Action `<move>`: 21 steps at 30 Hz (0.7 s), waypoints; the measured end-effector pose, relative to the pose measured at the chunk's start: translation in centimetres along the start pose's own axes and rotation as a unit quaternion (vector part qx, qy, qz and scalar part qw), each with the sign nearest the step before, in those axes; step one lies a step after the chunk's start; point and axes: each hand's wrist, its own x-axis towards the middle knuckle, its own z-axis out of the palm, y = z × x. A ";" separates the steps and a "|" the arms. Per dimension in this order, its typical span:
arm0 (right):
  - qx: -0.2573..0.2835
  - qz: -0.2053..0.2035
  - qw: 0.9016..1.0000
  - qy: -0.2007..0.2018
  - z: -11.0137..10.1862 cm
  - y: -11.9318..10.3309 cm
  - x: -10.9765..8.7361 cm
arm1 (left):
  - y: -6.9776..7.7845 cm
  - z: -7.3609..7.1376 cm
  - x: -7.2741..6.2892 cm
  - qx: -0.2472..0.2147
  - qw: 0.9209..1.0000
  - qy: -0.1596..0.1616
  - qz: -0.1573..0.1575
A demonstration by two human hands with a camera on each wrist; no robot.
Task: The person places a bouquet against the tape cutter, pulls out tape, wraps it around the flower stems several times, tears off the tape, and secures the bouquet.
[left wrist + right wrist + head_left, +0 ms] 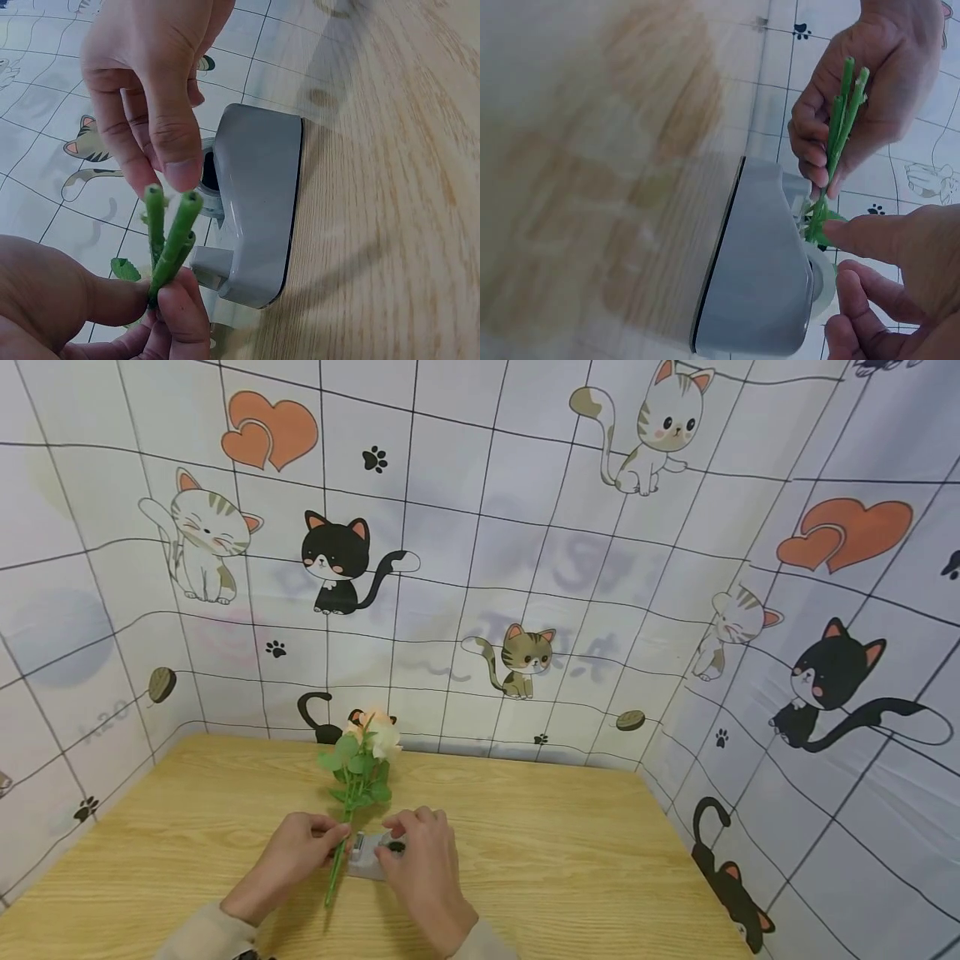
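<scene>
My left hand (300,852) pinches a bunch of green stems (176,236) between thumb and fingers. The stems belong to pale peach and white artificial-looking flowers (384,737) with green leaves, slanting away from me in the head view. Just right of them, a grey tape dispenser (757,262) stands on the table, a tape roll (823,285) set in it. Over the dispenser is my right hand (427,864), fingers bent, thumb apart from the fingertips near the roll and stems. I see nothing clearly held there; whether a finger touches the roll is unclear.
The wood-grain table (562,860) extends on both sides of the hands. Behind it and at its sides hangs a white gridded cloth (480,577) printed with cats, hearts and paw prints.
</scene>
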 end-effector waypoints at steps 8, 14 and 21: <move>-0.029 0.027 0.998 -0.053 -0.4 0.9 0.6 | -0.1 -0.5 0.1 0.001 1.000 -0.004 -0.003; -0.062 0.031 0.993 -0.097 -0.6 1.0 1.2 | -0.4 -0.7 -0.1 -0.003 1.000 -0.003 -0.011; -0.064 0.025 0.992 -0.110 -0.9 0.8 1.5 | 0.5 -2.4 0.0 -0.004 1.000 -0.004 -0.001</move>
